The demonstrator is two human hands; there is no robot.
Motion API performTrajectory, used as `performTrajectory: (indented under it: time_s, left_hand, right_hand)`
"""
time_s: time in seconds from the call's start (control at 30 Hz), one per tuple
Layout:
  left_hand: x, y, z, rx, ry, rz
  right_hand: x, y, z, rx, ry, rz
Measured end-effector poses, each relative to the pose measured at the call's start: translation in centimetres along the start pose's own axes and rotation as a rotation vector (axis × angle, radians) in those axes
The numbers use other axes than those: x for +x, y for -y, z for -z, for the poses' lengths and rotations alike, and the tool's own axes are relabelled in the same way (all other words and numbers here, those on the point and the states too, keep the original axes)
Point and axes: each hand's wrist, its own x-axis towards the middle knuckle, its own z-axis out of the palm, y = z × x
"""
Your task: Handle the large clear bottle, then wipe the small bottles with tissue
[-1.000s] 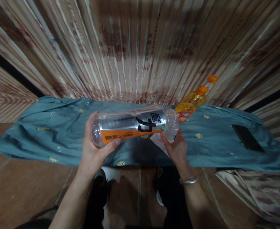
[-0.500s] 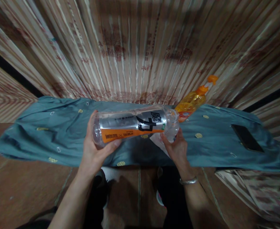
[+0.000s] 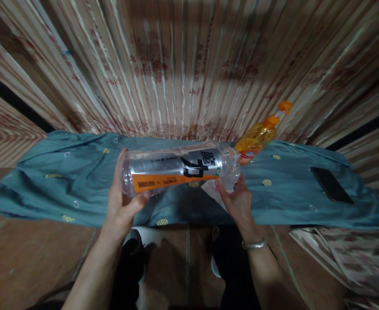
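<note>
A large clear plastic bottle [image 3: 176, 165] with a silver and orange label lies sideways in the air. My left hand [image 3: 121, 202] is closed around its base end at the left. My right hand [image 3: 236, 198] grips a small clear plastic container [image 3: 230, 177] at the bottle's mouth; its exact kind is unclear, as fingers cover part of it. The two mouths overlap or touch; I cannot tell which. Under the right hand shows a white piece of paper or tissue [image 3: 212, 189]. Just behind the container is a bottle of orange liquid [image 3: 255, 137] with an orange pump top.
A teal patterned cloth [image 3: 79, 181] covers the long narrow surface. Toward its right end lies a dark phone [image 3: 331, 185]. A striped curtain [image 3: 183, 77] hangs along the back edge. My legs and the tiled floor [image 3: 170, 267] are below the front edge.
The large bottle and my left hand have shifted slightly left. The whole view has also moved a little. Both hands keep their grips.
</note>
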Motion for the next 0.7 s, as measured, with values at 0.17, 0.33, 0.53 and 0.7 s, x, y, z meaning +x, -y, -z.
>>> performTrajectory:
  time_s: [0.17, 0.33, 0.53, 0.7]
  left_hand:
    - [-0.01, -0.25, 0.01, 0.027, -0.003, 0.013]
    - [0.02, -0.2, -0.05, -0.008, 0.008, 0.011]
    - [0.09, 0.09, 0.11, 0.018, 0.0, -0.011]
    - [0.24, 0.17, 0.24, 0.031, -0.005, -0.049]
  right_hand:
    - [0.03, 0.02, -0.02, 0.001, 0.003, 0.001]
    - [0.07, -0.01, 0.0, -0.009, 0.006, 0.001]
    - [0.07, -0.05, -0.03, -0.017, 0.033, -0.019]
    - [0.06, 0.1, 0.03, -0.026, 0.027, -0.011]
